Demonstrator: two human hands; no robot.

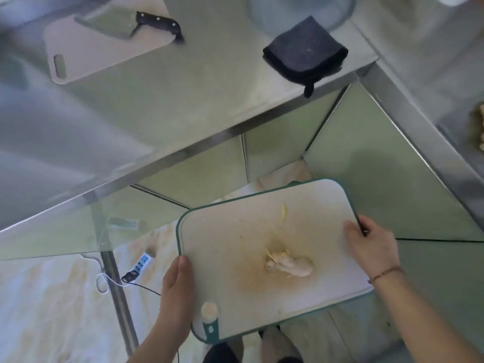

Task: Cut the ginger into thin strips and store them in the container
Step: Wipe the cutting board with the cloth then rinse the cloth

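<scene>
- While the white plastic cutting board with a green rim is carried clear of the steel table, the pale knobbly ginger piece lies loose near its middle and could slide off if the board is tilted.
- The board's 9 o'clock edge is gripped by the left hand, fingers curled under.
- Its 3 o'clock edge is clamped by the right hand, together with a thin dark object that cannot be identified.
- No storage container can be made out; a blurred glass bowl sits at 12 o'clock, contents unreadable.
- A black-handled cleaver lies on a pink cutting board at 11 o'clock.
</scene>
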